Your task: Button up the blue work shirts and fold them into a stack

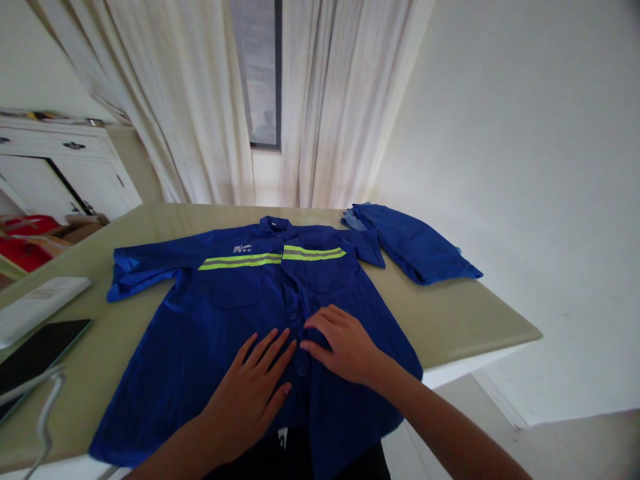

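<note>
A blue short-sleeved work shirt (210,347) lies spread front side up, collar away from me. Yellow-green reflective strips cross its chest, and a white print sits above the left one. Its front is unfastened in the lower part, with buttons showing along the placket. My left hand (250,390) rests flat on the shirt just left of the buttons, fingers spread. Beside the placket's right edge is my right hand (345,343), its thumb and fingers curved but apart, touching the cloth. The lower hem hangs over the table's near edge.
A folded blue garment (415,243) lies at the table's (480,313) back right, against the wall. At left are a white box-shaped device (43,307), a dark phone (45,350) and a white cable (47,407). Curtains (185,100) and a white cabinet (65,163) stand behind.
</note>
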Tool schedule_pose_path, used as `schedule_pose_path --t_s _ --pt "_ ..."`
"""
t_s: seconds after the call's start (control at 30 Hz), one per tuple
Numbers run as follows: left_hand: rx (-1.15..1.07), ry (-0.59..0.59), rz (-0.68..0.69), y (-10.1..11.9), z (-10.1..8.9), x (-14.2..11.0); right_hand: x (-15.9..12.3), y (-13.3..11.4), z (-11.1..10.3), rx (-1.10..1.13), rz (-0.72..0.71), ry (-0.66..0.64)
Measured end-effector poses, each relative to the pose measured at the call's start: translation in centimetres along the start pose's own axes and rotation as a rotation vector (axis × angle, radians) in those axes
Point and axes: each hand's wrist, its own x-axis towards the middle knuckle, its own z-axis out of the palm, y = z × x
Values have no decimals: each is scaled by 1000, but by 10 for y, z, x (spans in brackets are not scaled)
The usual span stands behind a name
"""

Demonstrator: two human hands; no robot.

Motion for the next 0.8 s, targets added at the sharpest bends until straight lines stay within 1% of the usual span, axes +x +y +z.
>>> schedule_pose_path --t_s 0.07,0.1,0.17,0.23,0.27,0.33,0.43,0.5,0.57,0.63,0.7,0.8 --pt "-26 -31 -27 10 -7 7 42 5 8 -27 46 33" --pt "-47 -56 -44 14 -12 11 63 8 15 -53 90 29" --pt "-98 -119 -86 18 -22 21 99 17 30 -125 202 -19" --pt "-158 -177 -125 16 -29 31 123 26 44 -187 318 -64" --pt "-195 -199 -146 11 -31 36 130 32 49 -192 363 -66" --pt "-285 -205 -195 -2 -29 46 135 45 55 -116 401 -34" --pt "-386 -172 -303 -33 -20 65 128 69 54 159 345 23" --pt "-345 -177 -376 -56 -13 84 121 82 52 326 303 31" --pt "-255 -186 -420 -77 -5 106 116 92 52 433 278 34" --pt "-201 -177 -413 -92 4 128 115 97 54 500 262 48" --pt "-196 -156 -378 -101 15 142 114 98 58 538 259 73" --pt "-178 -84 -316 -105 32 147 116 94 63 559 284 125"
